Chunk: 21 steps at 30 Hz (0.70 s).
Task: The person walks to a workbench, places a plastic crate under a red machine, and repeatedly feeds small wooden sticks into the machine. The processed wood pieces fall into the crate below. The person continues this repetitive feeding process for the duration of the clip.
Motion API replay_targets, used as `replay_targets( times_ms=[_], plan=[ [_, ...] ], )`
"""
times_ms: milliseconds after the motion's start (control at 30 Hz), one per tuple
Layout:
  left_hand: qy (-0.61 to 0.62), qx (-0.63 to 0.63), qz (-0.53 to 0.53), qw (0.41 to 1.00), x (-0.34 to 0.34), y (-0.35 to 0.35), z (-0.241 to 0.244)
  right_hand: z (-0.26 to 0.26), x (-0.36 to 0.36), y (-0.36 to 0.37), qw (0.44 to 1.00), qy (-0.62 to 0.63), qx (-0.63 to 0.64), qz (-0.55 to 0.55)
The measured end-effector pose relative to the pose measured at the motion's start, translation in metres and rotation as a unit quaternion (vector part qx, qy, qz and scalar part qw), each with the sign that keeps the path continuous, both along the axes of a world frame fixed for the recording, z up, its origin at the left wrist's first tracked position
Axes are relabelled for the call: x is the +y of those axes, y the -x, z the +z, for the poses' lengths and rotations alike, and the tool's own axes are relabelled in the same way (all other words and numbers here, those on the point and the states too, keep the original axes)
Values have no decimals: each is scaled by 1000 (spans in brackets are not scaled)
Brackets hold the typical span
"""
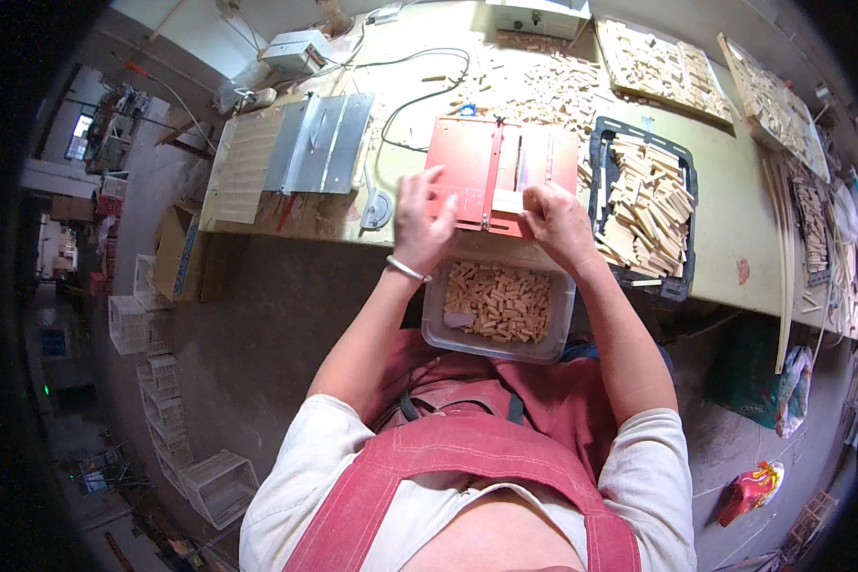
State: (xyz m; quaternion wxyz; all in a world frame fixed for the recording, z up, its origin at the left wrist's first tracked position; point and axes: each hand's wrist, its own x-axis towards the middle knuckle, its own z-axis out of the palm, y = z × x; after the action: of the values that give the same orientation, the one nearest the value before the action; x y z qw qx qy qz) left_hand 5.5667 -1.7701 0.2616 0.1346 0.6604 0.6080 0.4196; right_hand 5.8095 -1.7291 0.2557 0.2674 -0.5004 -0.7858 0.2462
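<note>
A small red table saw [454, 154] with a slotted top and a lengthwise fence lies before me on the bench. My right hand [554, 218] pinches the right end of a pale wooden strip [506, 200] that lies against the fence, near the blade slot. Over the saw's left front edge is my left hand [425, 218], its fingers spread and nothing seen in it. Below the saw, at my lap, a clear plastic tub [435, 336] holds many small wooden blocks [500, 297]. To the right, a black plastic crate [692, 207] is heaped with wooden strips [647, 204].
A grey metal saw table [339, 143] and a protractor [377, 211] lie on the left. Wooden offcuts [558, 82] are scattered behind the red saw. Trays of blocks [658, 71] stand at the back right. A black cable [407, 107] loops across the bench [722, 214].
</note>
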Motion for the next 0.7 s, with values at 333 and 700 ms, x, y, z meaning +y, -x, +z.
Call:
replay_targets(
  times_ms=[333, 700],
  plan=[
    [1, -19, 72, 997, -42, 34, -28, -1, -1, -1, 999, 39, 6, -33],
    [72, -137, 93, 984, -43, 53, -48, -6, 3, -1, 1000, -1, -14, -3]
  ],
)
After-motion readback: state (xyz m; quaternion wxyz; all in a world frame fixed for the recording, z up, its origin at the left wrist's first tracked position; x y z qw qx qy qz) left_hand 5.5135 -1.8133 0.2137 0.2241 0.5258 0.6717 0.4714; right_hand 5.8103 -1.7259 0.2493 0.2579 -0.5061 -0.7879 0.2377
